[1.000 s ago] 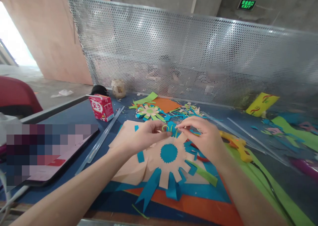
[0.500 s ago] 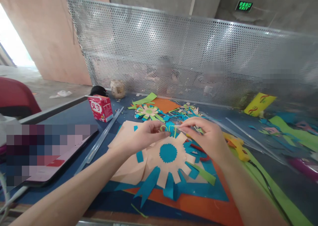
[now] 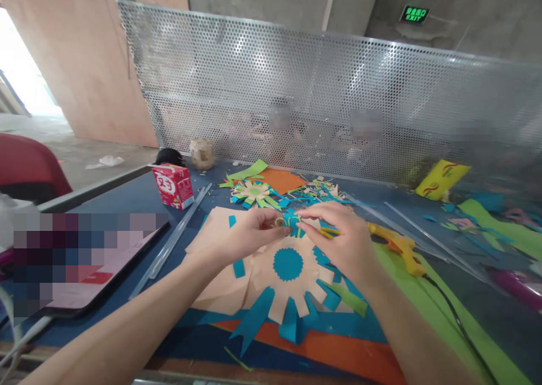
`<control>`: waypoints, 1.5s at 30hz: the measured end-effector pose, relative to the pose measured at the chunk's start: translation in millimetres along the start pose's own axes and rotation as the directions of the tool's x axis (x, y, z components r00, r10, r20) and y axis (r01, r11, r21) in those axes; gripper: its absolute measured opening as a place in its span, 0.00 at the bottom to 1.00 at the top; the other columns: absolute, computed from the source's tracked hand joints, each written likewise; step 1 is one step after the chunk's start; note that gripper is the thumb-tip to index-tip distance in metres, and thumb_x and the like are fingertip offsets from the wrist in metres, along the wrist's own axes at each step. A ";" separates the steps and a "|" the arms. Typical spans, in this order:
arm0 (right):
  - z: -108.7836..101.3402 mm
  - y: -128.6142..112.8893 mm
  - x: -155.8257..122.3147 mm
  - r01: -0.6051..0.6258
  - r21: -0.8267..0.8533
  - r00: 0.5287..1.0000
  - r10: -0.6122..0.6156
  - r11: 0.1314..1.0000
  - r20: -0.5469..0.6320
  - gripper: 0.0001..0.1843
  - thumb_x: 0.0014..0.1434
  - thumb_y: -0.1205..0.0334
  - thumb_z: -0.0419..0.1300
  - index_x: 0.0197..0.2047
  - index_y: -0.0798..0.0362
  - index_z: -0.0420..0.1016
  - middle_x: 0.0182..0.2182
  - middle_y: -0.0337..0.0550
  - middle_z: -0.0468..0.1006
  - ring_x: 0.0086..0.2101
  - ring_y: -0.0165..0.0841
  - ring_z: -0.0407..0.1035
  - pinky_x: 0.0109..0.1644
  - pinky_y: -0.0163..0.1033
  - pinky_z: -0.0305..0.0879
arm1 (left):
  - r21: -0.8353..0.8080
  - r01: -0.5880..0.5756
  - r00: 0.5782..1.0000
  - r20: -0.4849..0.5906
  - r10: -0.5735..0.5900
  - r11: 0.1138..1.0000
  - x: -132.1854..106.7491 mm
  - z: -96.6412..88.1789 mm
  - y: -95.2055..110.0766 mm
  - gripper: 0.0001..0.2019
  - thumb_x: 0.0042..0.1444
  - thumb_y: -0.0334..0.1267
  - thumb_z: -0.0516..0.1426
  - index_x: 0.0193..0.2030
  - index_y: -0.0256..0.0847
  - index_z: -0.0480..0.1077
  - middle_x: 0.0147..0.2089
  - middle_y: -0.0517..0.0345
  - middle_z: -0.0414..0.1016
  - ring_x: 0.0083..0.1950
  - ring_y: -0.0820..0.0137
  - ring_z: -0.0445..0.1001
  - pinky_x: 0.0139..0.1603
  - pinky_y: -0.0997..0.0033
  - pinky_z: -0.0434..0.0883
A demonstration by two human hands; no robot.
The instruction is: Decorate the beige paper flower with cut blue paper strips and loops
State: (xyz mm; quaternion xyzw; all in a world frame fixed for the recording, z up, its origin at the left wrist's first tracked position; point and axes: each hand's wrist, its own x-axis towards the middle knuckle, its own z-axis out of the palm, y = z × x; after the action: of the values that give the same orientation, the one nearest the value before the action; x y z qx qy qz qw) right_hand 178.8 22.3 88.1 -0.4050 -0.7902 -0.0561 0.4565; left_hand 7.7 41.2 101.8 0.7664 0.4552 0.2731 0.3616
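Between my hands is a small blue paper piece [image 3: 291, 221] with thin curled green strips on it. My left hand [image 3: 249, 231] pinches its left side between thumb and fingers. On the right side, my right hand [image 3: 341, 227] is closed in a pinch at the edge of the same piece. Just below lies a large pale paper flower [image 3: 265, 272] with a scalloped blue centre [image 3: 288, 264]. Blue strips, one with a forked end [image 3: 254, 320], and a green strip [image 3: 345, 298] stick out from under its petals. My fingers hide part of the small piece.
A yellow glue gun [image 3: 402, 249] with a black cord lies to the right. A finished-looking smaller flower [image 3: 253, 191] and paper scraps [image 3: 322, 190] lie behind. Clear sticks [image 3: 173, 238], a red box [image 3: 173, 186] and a tablet [image 3: 88, 303] are on the left; a perforated metal screen [image 3: 254, 74] stands behind.
My right hand has shifted slightly left, with its fingertips closer to my left hand at the small blue piece. The view has tilted a little.
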 end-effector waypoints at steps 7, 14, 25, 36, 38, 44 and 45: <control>2.7 2.4 -1.9 0.129 -0.145 0.989 -0.137 0.981 -0.049 0.03 0.52 0.66 0.57 0.31 0.50 0.70 0.29 0.38 0.76 0.34 0.31 0.68 0.41 0.41 0.62 | -0.007 0.039 0.999 -0.020 -0.039 0.999 -1.6 0.1 6.2 0.11 0.48 0.39 0.53 0.19 0.38 0.60 0.15 0.68 0.51 0.18 0.80 0.50 0.17 0.78 0.47; 0.3 0.8 -2.8 0.234 -0.225 0.968 -0.249 0.946 -0.040 0.06 0.51 0.69 0.56 0.31 0.49 0.71 0.33 0.42 0.73 0.36 0.33 0.66 0.42 0.44 0.61 | -0.090 0.029 0.999 -0.018 -0.031 0.996 -0.6 1.6 2.4 0.10 0.47 0.38 0.53 0.19 0.39 0.60 0.15 0.69 0.49 0.17 0.79 0.50 0.17 0.78 0.47; 0.8 1.5 -12.8 0.342 -0.172 0.940 -0.336 0.924 0.060 0.08 0.51 0.71 0.57 0.34 0.50 0.69 0.33 0.38 0.74 0.37 0.32 0.66 0.46 0.43 0.58 | -0.018 0.082 0.981 -0.174 -0.084 0.996 -2.8 -1.5 9.0 0.16 0.48 0.37 0.54 0.16 0.39 0.52 0.14 0.69 0.47 0.18 0.79 0.46 0.18 0.76 0.44; 14.9 -2.7 -16.0 0.288 -0.212 0.952 -0.256 0.934 0.168 0.05 0.54 0.68 0.54 0.30 0.51 0.70 0.30 0.37 0.75 0.36 0.31 0.65 0.45 0.41 0.56 | -0.170 0.035 0.993 -0.104 -0.053 0.985 7.3 7.4 -14.6 0.06 0.51 0.36 0.50 0.26 0.38 0.61 0.21 0.67 0.55 0.24 0.78 0.54 0.23 0.78 0.54; 17.8 -0.9 -17.6 0.282 -0.211 0.953 -0.249 0.936 0.170 0.05 0.54 0.68 0.54 0.31 0.51 0.70 0.30 0.37 0.75 0.36 0.31 0.65 0.45 0.41 0.56 | -0.187 0.026 0.994 -0.097 -0.045 0.982 9.4 8.9 -18.7 0.06 0.50 0.37 0.52 0.26 0.38 0.60 0.21 0.67 0.54 0.23 0.78 0.54 0.22 0.78 0.53; 19.5 0.7 -19.1 0.303 -0.222 0.948 -0.269 0.927 0.170 0.05 0.54 0.69 0.55 0.33 0.52 0.70 0.31 0.37 0.76 0.37 0.32 0.66 0.45 0.41 0.55 | -0.225 0.118 0.990 -0.050 -0.133 0.967 4.1 4.1 -9.3 0.11 0.44 0.42 0.58 0.28 0.37 0.62 0.18 0.69 0.56 0.19 0.80 0.52 0.18 0.80 0.51; 18.9 0.3 -19.2 0.313 -0.220 0.945 -0.279 0.924 0.172 0.05 0.54 0.69 0.55 0.34 0.52 0.70 0.31 0.37 0.76 0.38 0.32 0.66 0.45 0.41 0.55 | -0.201 0.132 0.987 -0.061 -0.147 0.971 2.4 2.5 -6.1 0.11 0.43 0.42 0.59 0.27 0.37 0.63 0.17 0.69 0.57 0.18 0.81 0.51 0.17 0.80 0.50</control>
State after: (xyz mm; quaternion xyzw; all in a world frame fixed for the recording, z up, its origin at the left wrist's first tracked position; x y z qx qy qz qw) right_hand 171.2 19.9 62.4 -0.3369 -0.8588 -0.1934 0.3341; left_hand 7.6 44.6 95.6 0.6822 0.4924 0.3192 0.4362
